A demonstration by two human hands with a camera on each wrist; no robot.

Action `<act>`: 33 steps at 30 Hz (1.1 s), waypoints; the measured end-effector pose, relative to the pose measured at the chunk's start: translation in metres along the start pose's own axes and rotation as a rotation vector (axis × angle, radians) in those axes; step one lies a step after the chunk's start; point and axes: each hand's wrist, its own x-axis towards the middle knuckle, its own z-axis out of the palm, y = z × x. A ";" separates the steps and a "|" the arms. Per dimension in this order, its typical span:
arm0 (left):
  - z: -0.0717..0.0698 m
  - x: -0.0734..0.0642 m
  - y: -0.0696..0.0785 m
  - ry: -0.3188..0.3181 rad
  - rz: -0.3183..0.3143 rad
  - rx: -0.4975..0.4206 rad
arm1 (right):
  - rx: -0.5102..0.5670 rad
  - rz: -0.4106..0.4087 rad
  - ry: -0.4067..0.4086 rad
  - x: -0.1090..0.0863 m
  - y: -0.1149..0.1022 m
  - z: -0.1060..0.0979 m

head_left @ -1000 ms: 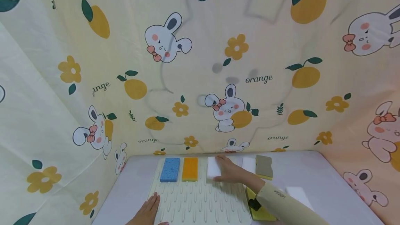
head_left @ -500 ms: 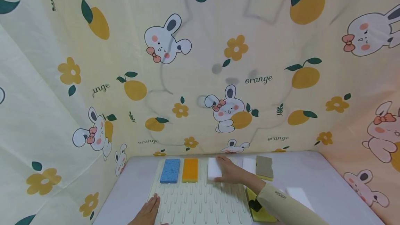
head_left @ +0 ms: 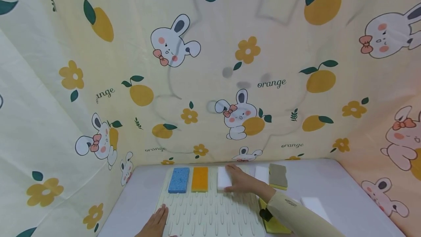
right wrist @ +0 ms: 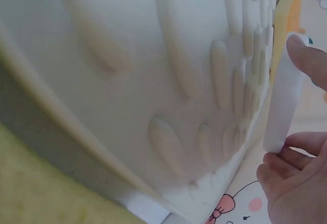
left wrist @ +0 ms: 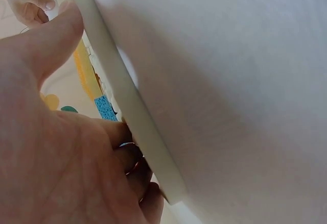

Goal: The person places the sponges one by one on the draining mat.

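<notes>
White block (head_left: 224,179): at the far end of the ridged board (head_left: 204,211), right of the orange sponge (head_left: 200,179) and apart from it. Held by the right hand (head_left: 242,181), thumb at one end, fingertips at the other.

Left hand (head_left: 154,222): fingers extended, resting against the board's left edge, grasping nothing.

Risks, as judged: a harder pinch could dent or bow the block, if it is as soft as it looks; uneven release could set it askew; the right sleeve (head_left: 299,211), low over the yellow piece (head_left: 277,226), could drag it; a left-hand push could shift the board.

Materials: block, matt white, smooth, rectangular slab. Board, cream, apparently moulded, with rows of elongated rounded ridges and a raised-looking edge. Blue sponge (head_left: 179,180), speckled, oblong. Orange sponge, flat orange face over a paler yellow body. Grey-topped sponge (head_left: 278,176), yellow beneath, wavy-sided.
</notes>
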 end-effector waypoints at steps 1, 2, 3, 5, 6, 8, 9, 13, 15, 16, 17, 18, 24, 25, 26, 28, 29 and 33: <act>0.000 0.000 0.000 0.004 0.003 0.004 | 0.002 0.009 -0.007 0.001 -0.001 0.000; 0.000 0.000 -0.001 0.008 0.005 0.007 | 0.003 0.017 -0.015 0.002 -0.001 0.000; 0.001 0.000 -0.001 0.012 0.009 0.011 | 0.005 0.024 -0.021 0.003 -0.002 0.000; 0.001 0.001 -0.002 0.020 0.020 0.014 | 0.007 0.031 -0.030 0.005 -0.002 0.000; 0.001 0.001 -0.003 0.015 0.016 0.011 | 0.009 0.032 -0.033 0.006 -0.002 0.001; 0.001 0.003 -0.003 0.001 0.000 0.009 | 0.013 0.032 -0.041 0.009 -0.001 0.002; 0.001 0.003 -0.004 -0.008 -0.009 0.008 | 0.019 0.033 -0.044 0.010 -0.001 0.003; 0.000 0.005 -0.006 -0.038 -0.037 0.013 | 0.024 0.030 -0.042 0.014 0.002 0.006; 0.000 0.006 -0.007 -0.045 -0.033 0.019 | 0.017 0.024 -0.043 0.016 0.002 0.007; 0.000 0.006 -0.008 -0.047 -0.030 0.022 | 0.015 0.022 -0.042 0.016 0.002 0.008; 0.001 0.006 -0.009 -0.049 -0.027 0.027 | 0.015 0.023 -0.043 0.017 0.002 0.008; 0.001 0.006 -0.009 -0.052 -0.024 0.033 | 0.016 0.023 -0.044 0.018 0.002 0.008; 0.001 0.006 -0.010 -0.049 -0.022 0.043 | 0.009 0.053 -0.056 0.021 -0.002 0.007; 0.001 0.006 -0.010 -0.046 -0.021 0.042 | 0.001 0.057 -0.061 0.022 -0.002 0.007; 0.001 0.006 -0.010 -0.043 -0.019 0.042 | 0.002 0.061 -0.062 0.022 -0.003 0.006; 0.000 0.006 -0.010 -0.042 -0.018 0.039 | 0.008 0.073 -0.068 0.022 -0.005 0.005; 0.000 0.006 -0.010 -0.041 -0.017 0.037 | 0.011 0.077 -0.069 0.021 -0.006 0.005; 0.000 0.005 -0.010 -0.045 -0.019 0.031 | 0.021 0.074 -0.069 0.021 -0.006 0.005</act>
